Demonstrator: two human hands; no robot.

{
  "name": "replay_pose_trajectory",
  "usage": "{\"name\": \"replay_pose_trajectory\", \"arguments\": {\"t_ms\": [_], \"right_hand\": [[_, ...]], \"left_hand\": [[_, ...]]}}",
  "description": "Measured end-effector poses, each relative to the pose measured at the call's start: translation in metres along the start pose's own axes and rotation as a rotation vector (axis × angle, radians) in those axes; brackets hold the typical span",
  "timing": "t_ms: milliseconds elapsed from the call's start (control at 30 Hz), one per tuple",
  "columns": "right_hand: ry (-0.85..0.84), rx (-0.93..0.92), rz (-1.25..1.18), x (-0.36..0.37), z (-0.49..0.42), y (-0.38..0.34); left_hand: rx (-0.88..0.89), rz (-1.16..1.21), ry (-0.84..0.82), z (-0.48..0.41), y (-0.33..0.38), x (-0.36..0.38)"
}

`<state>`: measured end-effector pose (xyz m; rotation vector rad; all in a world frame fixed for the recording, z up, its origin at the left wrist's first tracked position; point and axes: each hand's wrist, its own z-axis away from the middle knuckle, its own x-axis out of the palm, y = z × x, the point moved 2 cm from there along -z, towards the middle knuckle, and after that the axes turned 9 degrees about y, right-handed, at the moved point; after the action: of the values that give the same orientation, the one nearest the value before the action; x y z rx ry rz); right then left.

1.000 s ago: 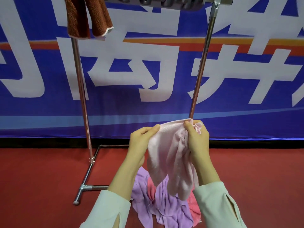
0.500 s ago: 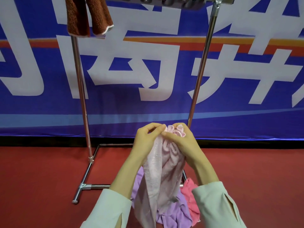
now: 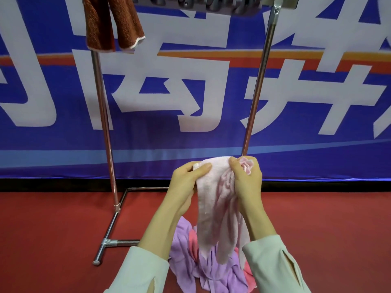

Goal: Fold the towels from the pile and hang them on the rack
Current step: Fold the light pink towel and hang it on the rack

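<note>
Red carpeted floor [image 3: 53,229] runs back to a blue banner with large white characters [image 3: 169,140] that fills the wall behind.

The left hand [image 3: 186,178] pinches the top edge of a pale pink terry towel [image 3: 213,208], thumb laid across the near face and fingers curled behind. The right hand [image 3: 246,178] grips a bunched corner of the same towel, with pink folds poking out between its curled fingers. The hands are near each other, with a short span of the towel's top edge between them. The towel is held up in the air in front of the banner's lower edge and hangs in loose folds between the forearms, both in pale sleeves. Its lower end hangs in front of the pile; I cannot tell whether it touches.

That pile, a crumpled lilac towel [image 3: 211,271] over a bright pink towel [image 3: 248,280], lies on the floor just right of the near foot of a chrome tube rack [image 3: 103,123]. A folded rust-brown towel with a pale hem [image 3: 101,24] hangs at the rack's top left corner.
</note>
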<state>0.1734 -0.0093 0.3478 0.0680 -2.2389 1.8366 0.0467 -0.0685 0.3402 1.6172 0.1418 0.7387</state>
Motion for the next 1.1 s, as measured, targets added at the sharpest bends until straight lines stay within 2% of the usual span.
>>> {"name": "replay_pose_trajectory", "arguments": {"t_ms": [200, 267, 333, 400, 467, 567, 667, 933, 1100], "right_hand": [[0.035, -0.011, 0.061, 0.012, 0.003, 0.007], [-0.046, 0.172, -0.095, 0.016, 0.005, 0.005], [-0.176, 0.378, -0.396, 0.017, 0.007, 0.003], [-0.241, 0.467, -0.563, 0.016, 0.007, 0.004], [-0.275, 0.442, -0.512, 0.019, 0.01, 0.006], [-0.273, 0.314, -0.292, 0.024, 0.014, 0.009], [-0.19, 0.344, -0.222, 0.024, 0.014, 0.013], [-0.123, 0.373, -0.143, 0.015, 0.012, 0.023], [-0.096, 0.115, 0.109, 0.004, 0.002, 0.014]], "left_hand": [[-0.011, -0.092, -0.097, 0.014, -0.019, 0.027], [0.013, -0.108, -0.045, 0.012, -0.022, 0.028], [0.0, -0.041, 0.016, 0.008, -0.022, 0.027], [-0.032, 0.042, 0.054, 0.007, -0.021, 0.025], [-0.035, 0.08, 0.098, 0.004, -0.02, 0.022], [-0.026, 0.097, 0.132, 0.001, -0.017, 0.017], [-0.033, 0.108, 0.127, -0.001, -0.018, 0.013], [-0.027, 0.068, 0.143, -0.002, -0.018, 0.008], [-0.006, 0.067, 0.178, -0.002, -0.014, 0.001]]}}
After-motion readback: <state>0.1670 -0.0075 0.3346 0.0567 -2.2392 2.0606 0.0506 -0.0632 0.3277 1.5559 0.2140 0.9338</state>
